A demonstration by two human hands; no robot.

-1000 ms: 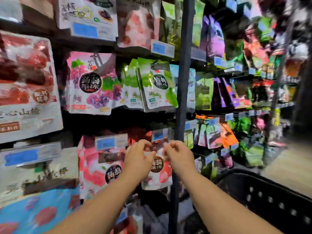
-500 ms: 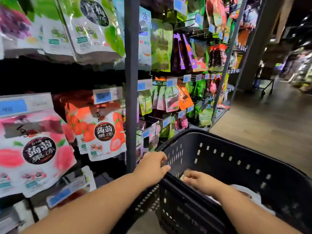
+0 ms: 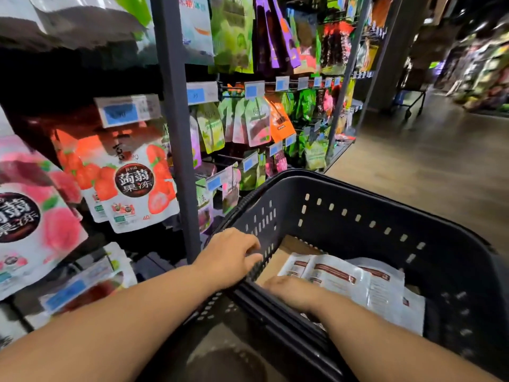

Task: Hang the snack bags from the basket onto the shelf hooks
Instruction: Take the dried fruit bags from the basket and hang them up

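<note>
A dark plastic basket (image 3: 358,197) stands low at the right, in front of the shelf. Several white snack bags (image 3: 347,279) with red labels lie flat inside it on a brown bottom. My left hand (image 3: 231,255) rests on the basket's near-left rim with its fingers curled over the edge. Reaching down inside the basket, my right hand (image 3: 292,290) touches the left edge of the white bags; its fingertips are hidden. A strawberry jelly bag (image 3: 135,186) hangs on a shelf hook at the left, under a blue price tag (image 3: 126,111).
A grey upright shelf post (image 3: 176,133) stands between the strawberry bags and the basket. A peach jelly bag (image 3: 33,216) hangs at the far left. Rows of green, purple and orange bags fill the hooks behind the basket. Wooden aisle floor (image 3: 427,161) stretches to the right.
Both hands left the hung strawberry bag and dropped toward the basket. My left hand took the rim, my right hand went inside to the white bags. My view swung right and down.
</note>
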